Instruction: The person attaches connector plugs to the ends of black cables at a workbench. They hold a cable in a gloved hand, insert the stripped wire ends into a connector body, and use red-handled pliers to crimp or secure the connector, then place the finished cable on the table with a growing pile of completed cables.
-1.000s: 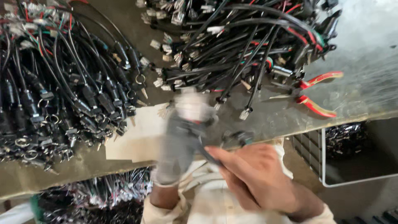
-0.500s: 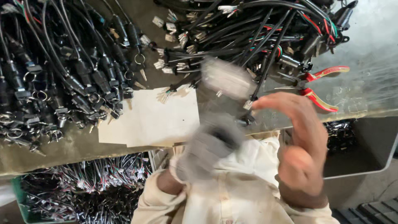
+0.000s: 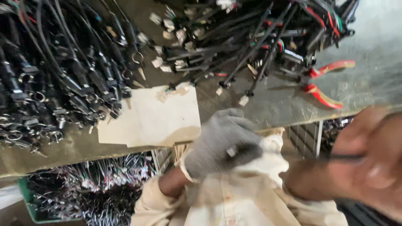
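The left hand, in a grey knit glove, is curling shut around a small dark piece with a pale end; motion blur is smearing it, so what it is cannot be told. The bare right hand is sitting very close to the camera, blurred and cut off by the frame edge, its fingers pinching a thin black cable that is running toward the glove. Both hands are hovering below the worktop edge, over a cream shirt. On the worktop a pale card is lying between two heaps of black cables, and red-handled pliers are lying half buried under the right heap. A green crate of more wiring is showing below, partly hidden.
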Demonstrator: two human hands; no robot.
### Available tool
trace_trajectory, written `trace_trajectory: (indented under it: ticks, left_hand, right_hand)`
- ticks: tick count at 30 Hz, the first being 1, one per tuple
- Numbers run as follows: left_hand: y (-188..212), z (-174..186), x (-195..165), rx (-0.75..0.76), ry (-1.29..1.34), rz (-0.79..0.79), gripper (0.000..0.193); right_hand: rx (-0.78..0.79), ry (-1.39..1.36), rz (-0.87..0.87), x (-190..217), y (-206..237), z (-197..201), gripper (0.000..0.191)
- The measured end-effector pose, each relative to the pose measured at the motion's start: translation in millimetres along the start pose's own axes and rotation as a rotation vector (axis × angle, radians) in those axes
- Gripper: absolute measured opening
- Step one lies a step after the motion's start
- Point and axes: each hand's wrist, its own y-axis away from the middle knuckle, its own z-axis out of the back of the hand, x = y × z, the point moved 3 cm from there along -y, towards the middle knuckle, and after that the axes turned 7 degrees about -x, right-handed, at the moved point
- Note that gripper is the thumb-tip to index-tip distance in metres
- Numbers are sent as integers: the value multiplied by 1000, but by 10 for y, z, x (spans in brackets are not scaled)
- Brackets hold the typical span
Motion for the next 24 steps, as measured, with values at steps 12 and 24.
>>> trace_trajectory:
  ticks: [12,24]
  left_hand:
    - [125,353,417,-320,348,392,32]
    - [264,475,285,-337,210,135,29]
  right_hand:
    - [167,463,-755,-1301,278,-404,50]
    - [466,1028,60,-1183,-38,-527,32]
